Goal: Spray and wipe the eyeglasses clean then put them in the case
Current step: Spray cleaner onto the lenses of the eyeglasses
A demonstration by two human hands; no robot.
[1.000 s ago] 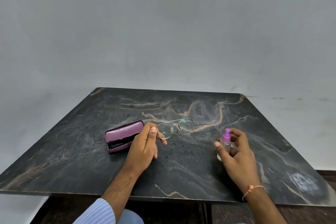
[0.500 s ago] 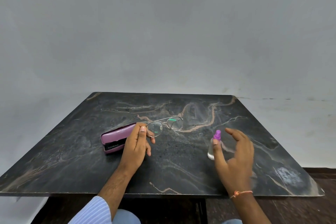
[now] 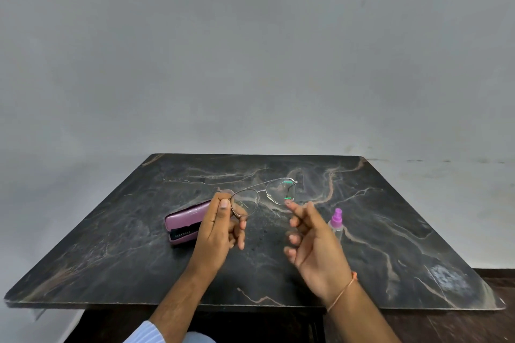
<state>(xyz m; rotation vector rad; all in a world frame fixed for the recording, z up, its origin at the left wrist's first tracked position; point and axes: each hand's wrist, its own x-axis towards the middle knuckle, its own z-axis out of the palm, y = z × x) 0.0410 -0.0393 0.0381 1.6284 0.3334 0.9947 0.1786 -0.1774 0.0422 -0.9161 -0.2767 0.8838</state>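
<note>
Eyeglasses [image 3: 263,196]: thin metal frame, clear lenses, long axis left-right, rising rightward, above my marbled desk [image 3: 111,245]. My left hand [image 3: 216,231] pinches their left end; my right hand [image 3: 315,242] released, fingers loosely curled. Pink oblong case [image 3: 184,221] lies left; spray bottle [image 3: 335,224] stands right.

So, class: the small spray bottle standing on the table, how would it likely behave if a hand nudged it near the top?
The spray bottle stands tall and narrow on the smooth marble table, so it would probably tip rather than slide. Its body looks round, so once down it may roll. The clear body looks like thin plastic, so it is probably light.
</note>
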